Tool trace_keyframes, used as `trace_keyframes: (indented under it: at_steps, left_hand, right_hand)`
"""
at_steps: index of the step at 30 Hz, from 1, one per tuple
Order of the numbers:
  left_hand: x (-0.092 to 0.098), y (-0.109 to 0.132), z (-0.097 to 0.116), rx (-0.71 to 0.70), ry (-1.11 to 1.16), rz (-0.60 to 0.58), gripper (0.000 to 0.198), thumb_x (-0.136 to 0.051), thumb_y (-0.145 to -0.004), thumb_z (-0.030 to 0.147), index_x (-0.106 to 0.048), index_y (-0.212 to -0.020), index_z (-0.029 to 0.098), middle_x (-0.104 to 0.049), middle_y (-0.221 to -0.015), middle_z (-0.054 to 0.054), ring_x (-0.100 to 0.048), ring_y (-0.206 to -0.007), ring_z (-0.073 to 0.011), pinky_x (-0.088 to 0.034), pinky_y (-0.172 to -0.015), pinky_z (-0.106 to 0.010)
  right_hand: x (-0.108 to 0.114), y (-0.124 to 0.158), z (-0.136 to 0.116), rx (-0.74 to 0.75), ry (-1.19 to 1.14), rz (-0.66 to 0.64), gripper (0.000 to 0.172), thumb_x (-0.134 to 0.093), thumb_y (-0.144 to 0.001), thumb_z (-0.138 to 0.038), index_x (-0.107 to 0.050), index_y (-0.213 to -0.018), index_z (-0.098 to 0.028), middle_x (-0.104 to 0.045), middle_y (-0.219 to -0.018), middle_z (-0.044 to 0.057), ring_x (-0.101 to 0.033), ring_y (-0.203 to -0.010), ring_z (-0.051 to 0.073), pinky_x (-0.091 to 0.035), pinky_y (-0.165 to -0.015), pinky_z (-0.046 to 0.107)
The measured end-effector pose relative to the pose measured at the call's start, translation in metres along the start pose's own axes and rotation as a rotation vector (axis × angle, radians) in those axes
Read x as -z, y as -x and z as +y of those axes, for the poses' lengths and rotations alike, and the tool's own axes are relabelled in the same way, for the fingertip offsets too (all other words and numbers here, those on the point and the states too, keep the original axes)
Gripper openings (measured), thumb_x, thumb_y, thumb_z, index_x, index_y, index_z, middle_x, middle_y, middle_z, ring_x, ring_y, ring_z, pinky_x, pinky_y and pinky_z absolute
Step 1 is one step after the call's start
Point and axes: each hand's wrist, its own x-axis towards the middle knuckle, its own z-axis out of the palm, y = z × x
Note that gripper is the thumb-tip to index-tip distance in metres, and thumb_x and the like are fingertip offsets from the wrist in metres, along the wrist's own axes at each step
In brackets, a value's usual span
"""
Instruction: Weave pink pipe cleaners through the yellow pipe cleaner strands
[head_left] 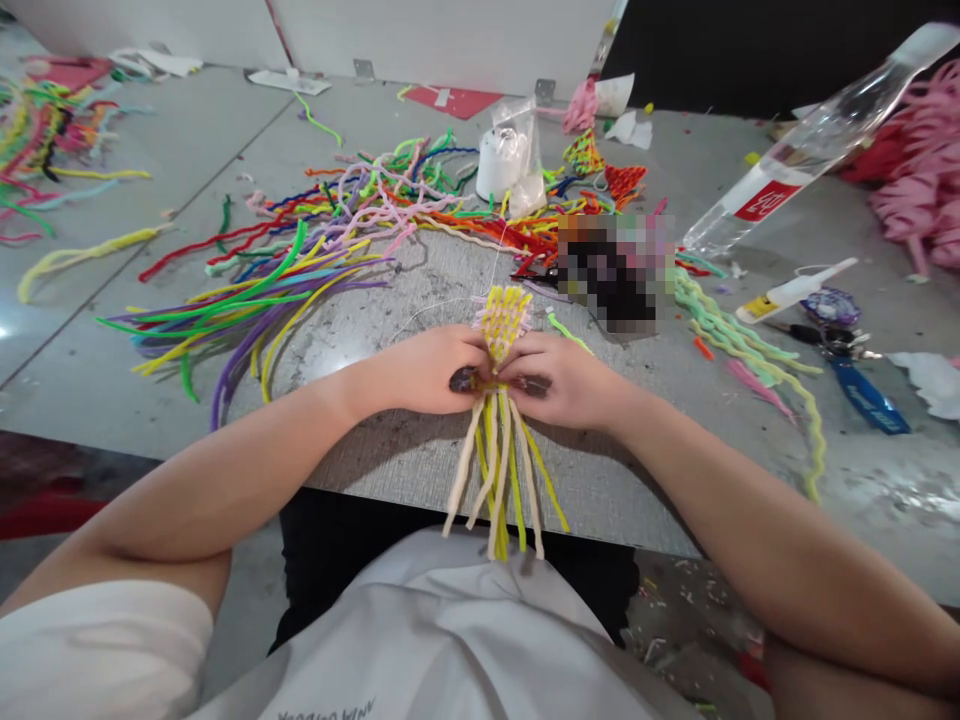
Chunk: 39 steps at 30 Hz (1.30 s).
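Note:
My left hand (433,368) and my right hand (564,380) pinch a small woven piece of pipe cleaners (502,322) between them, just above the near edge of the grey table (390,450). The piece is yellow, white and pale pink, woven at its top. Its loose yellow and cream ends (501,470) hang down over the table edge toward my lap. Both hands are closed on its middle, thumbs on top.
A big heap of loose coloured pipe cleaners (315,240) lies behind my hands. A white thread spool in a plastic bag (508,160), a clear plastic bottle (817,135), a glue tube (795,290), keys (847,335) and twisted green strands (742,345) lie to the right.

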Motion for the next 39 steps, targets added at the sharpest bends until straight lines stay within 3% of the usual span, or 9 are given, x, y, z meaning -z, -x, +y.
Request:
trace_keyframes:
  at_steps: [9, 14, 20, 33, 39]
  left_hand:
    - [-0.003, 0.0, 0.006, 0.033, -0.061, 0.003, 0.004, -0.074, -0.089, 0.015, -0.078, -0.089, 0.018, -0.079, -0.105, -0.01, -0.077, -0.099, -0.0234, -0.062, -0.095, -0.036]
    - [-0.002, 0.005, 0.015, 0.083, -0.153, -0.025, 0.008, -0.072, -0.09, 0.017, -0.077, -0.083, 0.017, -0.077, -0.104, -0.01, -0.074, -0.092, -0.0222, -0.059, -0.087, -0.035]
    - [-0.004, 0.005, 0.016, 0.1, -0.183, -0.042, 0.011, -0.072, -0.089, 0.017, -0.078, -0.08, 0.017, -0.077, -0.104, -0.011, -0.073, -0.093, -0.0239, -0.059, -0.087, -0.037]
    - [-0.013, 0.003, 0.018, 0.187, -0.169, -0.012, 0.014, -0.072, -0.085, 0.01, -0.068, -0.073, 0.018, -0.078, -0.104, -0.01, -0.074, -0.095, -0.0244, -0.061, -0.089, -0.038]
    - [-0.011, 0.002, 0.01, 0.17, -0.142, -0.006, 0.013, -0.072, -0.088, 0.012, -0.071, -0.075, 0.018, -0.078, -0.1, -0.009, -0.075, -0.092, -0.0233, -0.061, -0.088, -0.037]
  right_hand:
    - [0.005, 0.001, -0.002, -0.016, -0.038, -0.044, 0.017, -0.071, -0.088, -0.013, -0.077, -0.098, -0.025, -0.08, -0.107, 0.008, -0.076, -0.099, 0.028, -0.06, -0.091, 0.044]
    - [0.014, 0.005, -0.002, 0.039, -0.075, -0.055, 0.013, -0.071, -0.091, -0.015, -0.067, -0.084, -0.026, -0.082, -0.11, 0.009, -0.077, -0.101, 0.027, -0.061, -0.09, 0.043]
    - [0.014, 0.007, -0.001, 0.022, -0.059, -0.086, 0.01, -0.073, -0.091, -0.018, -0.072, -0.086, -0.027, -0.083, -0.116, 0.01, -0.078, -0.105, 0.028, -0.063, -0.094, 0.046]
    - [-0.002, -0.001, 0.001, -0.025, 0.018, -0.032, 0.023, -0.067, -0.088, -0.012, -0.055, -0.074, -0.026, -0.075, -0.09, 0.007, -0.067, -0.084, 0.024, -0.052, -0.078, 0.039]
    - [-0.002, 0.0, 0.002, -0.004, 0.003, 0.008, 0.025, -0.067, -0.088, -0.012, -0.053, -0.073, -0.026, -0.076, -0.091, 0.007, -0.069, -0.086, 0.024, -0.054, -0.079, 0.039]
